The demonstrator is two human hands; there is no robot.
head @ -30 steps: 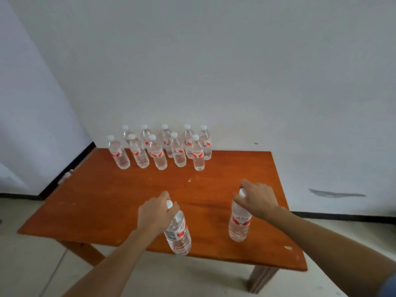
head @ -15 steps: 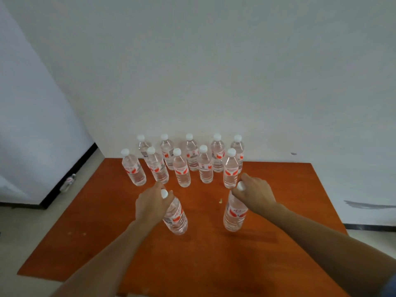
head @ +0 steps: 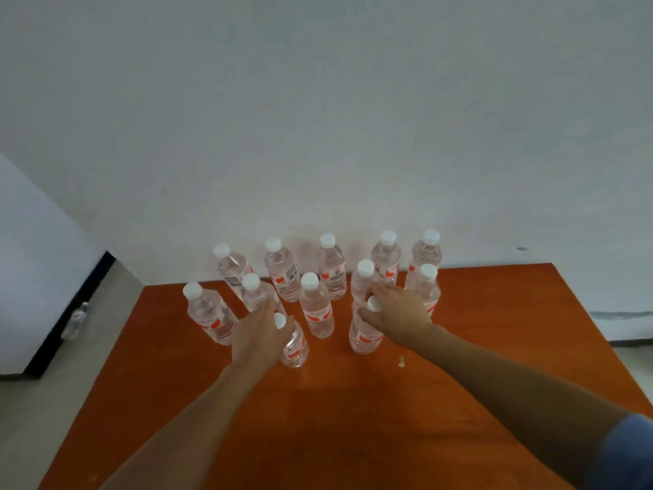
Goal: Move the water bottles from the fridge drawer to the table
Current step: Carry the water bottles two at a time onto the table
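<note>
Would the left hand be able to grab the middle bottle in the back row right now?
Probably not: the left hand grips a bottle, and a front-row bottle stands before the middle back bottle.

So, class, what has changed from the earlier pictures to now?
The left hand and right hand carried the left bottle and right bottle forward over the table, from its near edge to the standing bottles. Both still grip the tops. The standing bottles stayed put.
</note>
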